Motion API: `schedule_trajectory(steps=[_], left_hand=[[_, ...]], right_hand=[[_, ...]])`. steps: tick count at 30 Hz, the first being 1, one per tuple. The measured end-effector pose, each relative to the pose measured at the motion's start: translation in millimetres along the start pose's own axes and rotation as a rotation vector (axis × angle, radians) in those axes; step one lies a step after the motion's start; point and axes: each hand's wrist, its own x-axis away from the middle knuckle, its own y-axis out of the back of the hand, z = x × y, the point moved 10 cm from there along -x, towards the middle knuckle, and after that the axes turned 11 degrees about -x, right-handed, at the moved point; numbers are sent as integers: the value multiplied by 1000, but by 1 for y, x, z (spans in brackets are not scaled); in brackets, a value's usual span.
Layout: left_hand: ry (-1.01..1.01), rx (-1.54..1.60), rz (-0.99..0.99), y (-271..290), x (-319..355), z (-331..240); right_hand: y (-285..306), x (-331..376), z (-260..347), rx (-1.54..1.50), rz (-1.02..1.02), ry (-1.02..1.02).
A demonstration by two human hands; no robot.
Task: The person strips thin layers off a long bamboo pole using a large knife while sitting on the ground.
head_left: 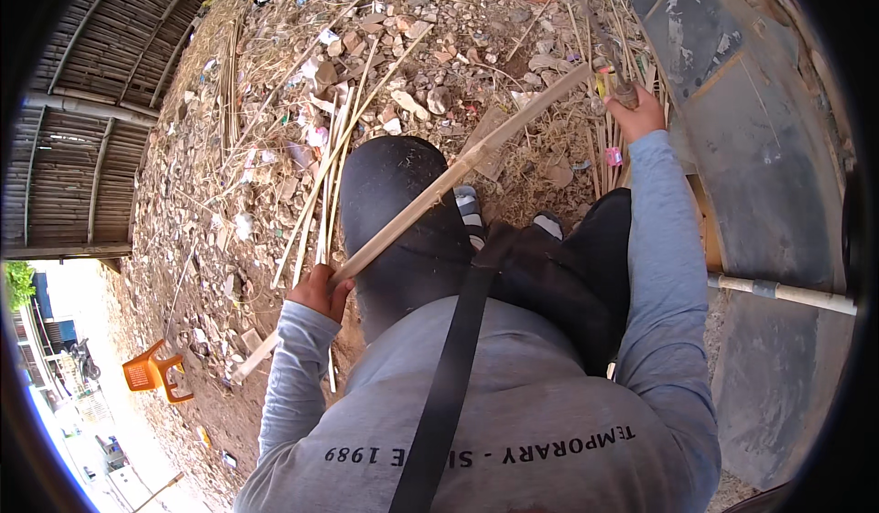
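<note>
From the head view, the bamboo strip point(458, 170) runs uncut from seven o'clock to one o'clock across the person's black-clad knee point(394, 211); no split shows, so the work looks barely begun. The left hand point(320, 291) closes around its lower part, arm bent. The right hand point(636, 110), arm extended, grips a knife handle point(623, 87) at one o'clock.

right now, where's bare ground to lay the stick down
Barest is the grey slab on the right, past the right hand, down to the white pole. Rubble and loose strips crowd the ground ahead of the stick, which the left hand grips. Dirt by the orange chair looks fairly open.
</note>
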Motion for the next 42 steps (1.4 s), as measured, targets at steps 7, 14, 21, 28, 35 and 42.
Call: schedule_trajectory(steps=[7,14,21,28,35,42], left_hand=[[97,-68,335,-15,6,6],[12,-18,166,-46,14,9],[56,-11,198,-57,14,8],[32,82,193,-53,5,3],[-3,132,270,-66,6,15],[-2,192,270,-63,-4,11]], right_hand=[[-51,36,74,112,295,176],[-115,94,116,285,598,456],[-117,99,115,341,508,428],[-146,95,94,259,648,226],[-145,111,122,387,551,409],[-132,84,104,355,492,280]])
